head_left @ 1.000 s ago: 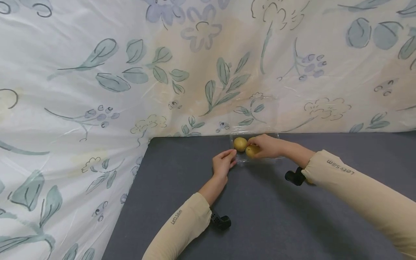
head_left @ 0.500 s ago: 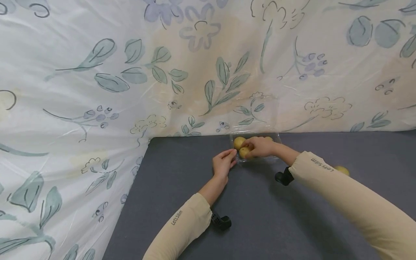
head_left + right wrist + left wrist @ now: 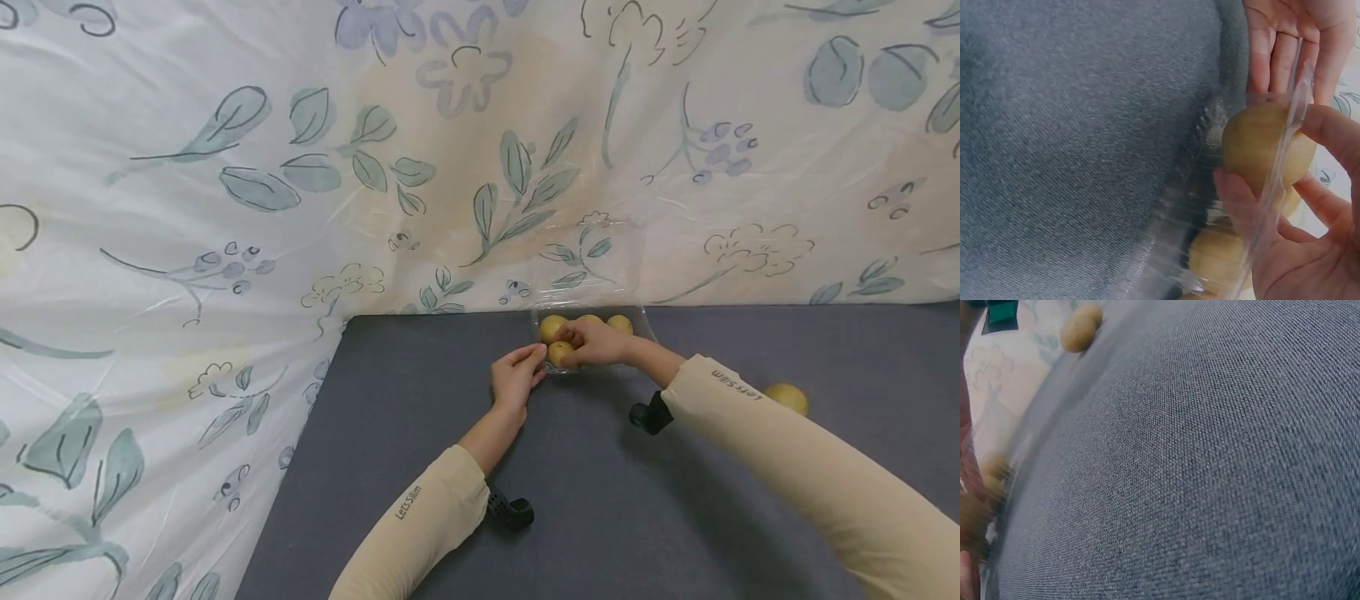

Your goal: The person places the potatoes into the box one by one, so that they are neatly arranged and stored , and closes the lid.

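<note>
A clear plastic box (image 3: 647,323) with its lid (image 3: 588,258) raised stands at the table's far edge. My left hand (image 3: 512,383) pinches its near left corner. Inside the box, my right hand (image 3: 600,343) grips a round yellow fruit (image 3: 1250,147) at that same corner, with thumb and fingers on either side of it. Behind it lies another yellow fruit (image 3: 552,327), and one more fruit (image 3: 619,323) sits farther right in the back row. A fruit between these is partly hidden by my right hand.
On the dark grey table (image 3: 420,467), a loose yellow fruit (image 3: 787,398) lies beside my right forearm. Two loose fruits (image 3: 1079,331) show in the left wrist view. A floral cloth (image 3: 450,183) hangs right behind the box.
My right hand has moved left with the fruit, to the box's near left corner, uncovering fruits in the back row. My left hand has stayed at the corner.
</note>
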`<state>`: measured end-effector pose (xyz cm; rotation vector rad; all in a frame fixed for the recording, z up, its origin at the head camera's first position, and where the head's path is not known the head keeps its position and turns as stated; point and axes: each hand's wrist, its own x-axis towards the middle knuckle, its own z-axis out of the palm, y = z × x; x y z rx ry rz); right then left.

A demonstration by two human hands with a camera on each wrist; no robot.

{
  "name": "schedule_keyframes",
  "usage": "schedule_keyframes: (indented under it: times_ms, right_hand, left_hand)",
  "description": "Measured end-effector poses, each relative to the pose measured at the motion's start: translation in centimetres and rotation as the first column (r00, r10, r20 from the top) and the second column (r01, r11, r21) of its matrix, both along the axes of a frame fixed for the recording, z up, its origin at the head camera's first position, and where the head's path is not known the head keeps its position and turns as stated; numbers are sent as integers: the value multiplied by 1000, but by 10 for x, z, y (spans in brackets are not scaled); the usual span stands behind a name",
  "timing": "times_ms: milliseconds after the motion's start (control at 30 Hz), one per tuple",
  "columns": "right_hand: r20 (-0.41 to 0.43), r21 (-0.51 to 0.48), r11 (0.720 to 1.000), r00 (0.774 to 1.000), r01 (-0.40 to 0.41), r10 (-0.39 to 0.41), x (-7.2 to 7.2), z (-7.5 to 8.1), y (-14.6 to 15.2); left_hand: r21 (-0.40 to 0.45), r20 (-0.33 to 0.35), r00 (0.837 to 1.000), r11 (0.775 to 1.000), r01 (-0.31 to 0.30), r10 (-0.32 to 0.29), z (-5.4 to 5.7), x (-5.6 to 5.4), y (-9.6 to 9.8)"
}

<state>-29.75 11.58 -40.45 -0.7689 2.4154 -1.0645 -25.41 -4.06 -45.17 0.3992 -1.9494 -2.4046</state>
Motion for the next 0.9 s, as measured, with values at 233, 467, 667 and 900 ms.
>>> schedule_keyframes:
  times_ms: [233, 467, 667, 900]
  right_hand:
    - [4, -44, 992, 993, 121, -121, 4, -9, -4]
    - [21, 7, 988, 987, 157, -157, 8, -3, -4]
    - [41, 29, 989, 988, 145, -146, 11, 6, -5]
    - [18, 123, 984, 991, 132, -135, 13, 22, -1]
  left_hand:
    - [3, 4, 1000, 1000, 2, -2, 0, 1, 0]
    - [6, 12, 1000, 1000, 2, -2, 2, 1, 0]
    - [8, 18, 1000, 1000, -4, 4, 3, 0, 0]
    - [2, 12, 1000, 1000, -2, 2, 2, 0, 0]
